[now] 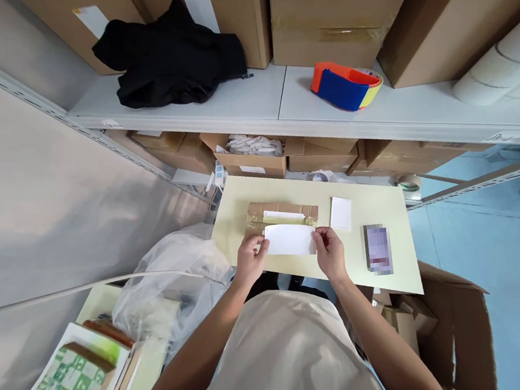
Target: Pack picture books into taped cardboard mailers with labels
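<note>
The left hand grips the left edge of a white label between thumb and fingers; the right hand pinches its right edge, near the upper corner. Stretched between the two, the label hangs over the near part of a brown box; whether it touches the box cannot be told. The box lies on a cream table, its left end set in from the table's left edge, with a strip of tabletop between its back and the far edge.

To the right of the box, a small card lies apart from it, and beyond that a pixelated purple item sits nearer the right edge, with bare top around both. The right hand has this width of tabletop beside it; the left hand is tighter, by the near left corner, where a plastic bag bulges close to the table.

The person's shirt is just in front of the near edge. Past the far edge, cartons stand under a shelf, which limits room ahead. An open carton stands off the table's near right corner.
</note>
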### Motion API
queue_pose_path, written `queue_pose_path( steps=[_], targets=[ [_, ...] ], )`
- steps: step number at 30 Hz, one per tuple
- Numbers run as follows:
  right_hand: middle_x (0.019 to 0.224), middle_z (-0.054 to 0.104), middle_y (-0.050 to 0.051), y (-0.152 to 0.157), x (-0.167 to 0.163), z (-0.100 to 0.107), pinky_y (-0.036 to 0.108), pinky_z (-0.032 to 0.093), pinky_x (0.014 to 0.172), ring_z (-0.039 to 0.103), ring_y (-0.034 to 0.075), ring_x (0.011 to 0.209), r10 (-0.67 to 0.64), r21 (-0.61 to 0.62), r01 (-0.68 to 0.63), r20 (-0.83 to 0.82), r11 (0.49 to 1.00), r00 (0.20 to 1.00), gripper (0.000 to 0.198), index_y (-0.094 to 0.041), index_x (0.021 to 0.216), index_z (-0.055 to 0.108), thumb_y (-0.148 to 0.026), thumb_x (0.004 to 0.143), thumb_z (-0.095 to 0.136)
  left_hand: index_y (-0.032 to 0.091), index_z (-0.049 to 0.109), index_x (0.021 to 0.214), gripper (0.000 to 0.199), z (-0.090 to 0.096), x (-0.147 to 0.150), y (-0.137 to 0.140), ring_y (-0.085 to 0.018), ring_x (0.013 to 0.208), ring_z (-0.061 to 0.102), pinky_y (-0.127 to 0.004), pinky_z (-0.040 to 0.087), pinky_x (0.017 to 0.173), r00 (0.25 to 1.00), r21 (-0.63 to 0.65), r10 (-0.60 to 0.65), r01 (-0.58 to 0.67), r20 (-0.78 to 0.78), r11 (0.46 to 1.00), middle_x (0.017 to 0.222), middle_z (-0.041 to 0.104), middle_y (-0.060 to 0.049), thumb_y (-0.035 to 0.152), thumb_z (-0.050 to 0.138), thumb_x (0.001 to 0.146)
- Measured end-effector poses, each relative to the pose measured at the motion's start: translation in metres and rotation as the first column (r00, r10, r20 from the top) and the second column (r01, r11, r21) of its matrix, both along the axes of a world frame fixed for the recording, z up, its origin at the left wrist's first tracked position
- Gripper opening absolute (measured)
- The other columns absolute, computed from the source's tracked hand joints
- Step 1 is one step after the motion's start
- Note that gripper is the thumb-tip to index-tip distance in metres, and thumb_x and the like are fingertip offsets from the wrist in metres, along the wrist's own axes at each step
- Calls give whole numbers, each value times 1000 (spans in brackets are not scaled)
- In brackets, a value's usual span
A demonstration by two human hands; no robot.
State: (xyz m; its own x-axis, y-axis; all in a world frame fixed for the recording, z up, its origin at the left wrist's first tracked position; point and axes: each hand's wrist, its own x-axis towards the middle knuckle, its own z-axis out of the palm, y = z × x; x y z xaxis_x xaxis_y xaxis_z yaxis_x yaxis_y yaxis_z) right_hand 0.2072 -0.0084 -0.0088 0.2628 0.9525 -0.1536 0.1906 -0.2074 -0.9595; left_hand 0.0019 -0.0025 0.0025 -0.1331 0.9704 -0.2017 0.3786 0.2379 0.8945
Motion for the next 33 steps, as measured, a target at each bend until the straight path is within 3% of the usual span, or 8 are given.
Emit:
queue_pose_path(
  steps=[6,11,18,25,27,29,31,33],
  targets=[
    [78,66,5,31,-11,-7,30,42,63,58,18,66,25,-13,-22,282,1000,959,34,-18,101,56,-46,86,46,18,64,92,25,-18,-13,36,-16,70,64,-28,49,70,999,-18,5,-6,-38,1000,76,69,-3,36,58,77],
    [85,70,6,44,-18,-18,34,39,75,62,23,84,13,-22,-1,567,1000,823,34,-19,115,50,-38,88,45,19,55,106,37,-26,-16,53,-17,68,65,-29,48,70,973,-36,36,-45,-226,998,72,69,0,31,66,72],
    [83,69,7,43,-24,-34,33,34,76,60,23,84,26,-20,-17,734,1000,679,31,-17,117,49,-32,91,41,20,51,103,34,-28,-18,56,-19,73,67,-30,47,71,942,-74,-23,-2,-335,997,75,70,0,29,66,74],
    [93,64,10,38,-26,-33,35,36,74,56,25,89,-39,62,-19,812,998,583,32,-19,117,53,-34,91,41,17,55,102,28,-33,-22,54,-25,91,62,-37,47,81,844,144,-49,147,-533,979,90,67,-9,26,63,77],
    [102,62,14,34,-30,-28,37,37,78,55,27,96,-57,106,-58,834,993,549,38,-18,123,51,-35,92,37,18,56,108,26,-29,-20,54,-26,105,58,-39,45,89,791,213,-140,324,-595,922,107,64,-12,27,54,84],
    [119,57,17,28,-35,-24,41,35,89,50,29,110,14,105,-217,873,970,487,46,-16,132,45,-39,93,35,19,53,121,34,-25,-20,54,-27,124,47,-43,37,100,675,202,-304,563,-672,802,127,56,-13,29,45,90],
    [137,47,18,23,-38,-23,46,28,100,40,31,126,150,31,-428,911,903,383,57,-14,140,37,-45,93,34,21,45,133,44,-26,-24,56,-28,137,31,-48,25,109,514,122,-443,742,-735,659,142,45,-12,34,41,92],
    [146,38,17,17,-36,-26,50,19,107,30,32,135,250,-61,-530,923,846,292,65,-13,145,28,-50,92,33,22,37,140,53,-30,-32,59,-29,141,23,-54,14,112,396,30,-513,812,-762,583,149,36,-11,40,41,91]
  ],
)
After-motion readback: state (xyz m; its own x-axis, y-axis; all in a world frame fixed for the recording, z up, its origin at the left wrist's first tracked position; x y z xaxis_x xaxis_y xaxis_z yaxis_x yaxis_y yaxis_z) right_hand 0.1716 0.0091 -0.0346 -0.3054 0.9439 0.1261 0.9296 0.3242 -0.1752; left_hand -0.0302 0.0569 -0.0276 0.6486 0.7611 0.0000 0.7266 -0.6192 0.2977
